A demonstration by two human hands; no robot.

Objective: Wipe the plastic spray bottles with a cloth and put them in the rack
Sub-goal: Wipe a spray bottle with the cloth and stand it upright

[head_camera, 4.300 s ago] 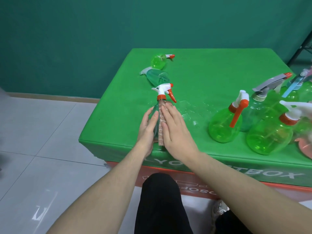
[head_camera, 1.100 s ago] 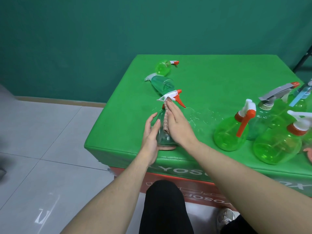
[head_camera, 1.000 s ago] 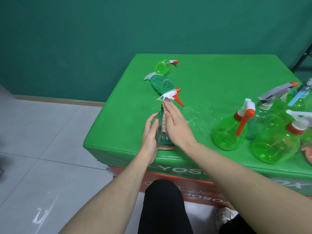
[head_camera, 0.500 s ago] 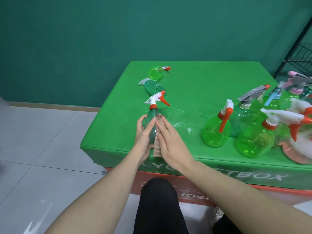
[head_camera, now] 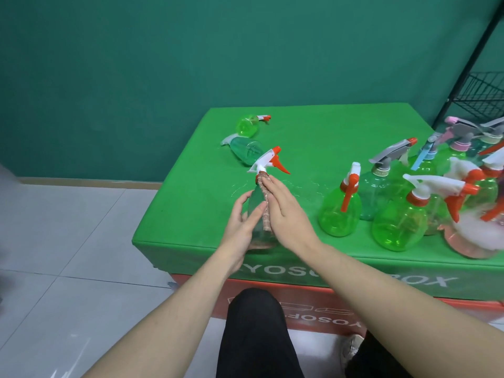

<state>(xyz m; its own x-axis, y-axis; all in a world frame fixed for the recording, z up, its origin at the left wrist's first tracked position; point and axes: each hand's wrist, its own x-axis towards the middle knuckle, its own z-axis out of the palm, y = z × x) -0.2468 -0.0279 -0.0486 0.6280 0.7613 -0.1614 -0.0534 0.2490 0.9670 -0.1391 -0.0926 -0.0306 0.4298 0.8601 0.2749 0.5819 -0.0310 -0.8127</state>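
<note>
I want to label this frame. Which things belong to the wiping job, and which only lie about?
Job:
- clear bottle with white-orange trigger, held by left hand
- brownish cloth under right hand
- black wire rack
- upright green bottles

Lying about:
- two fallen bottles
- green table cover

light: bright, even, shadows soft | glare: pale sheen on near-left floor tiles (head_camera: 54,347) | blur: right-edge spray bottles (head_camera: 474,214) smeared, perhaps motion | edges: wide-angle bending
</note>
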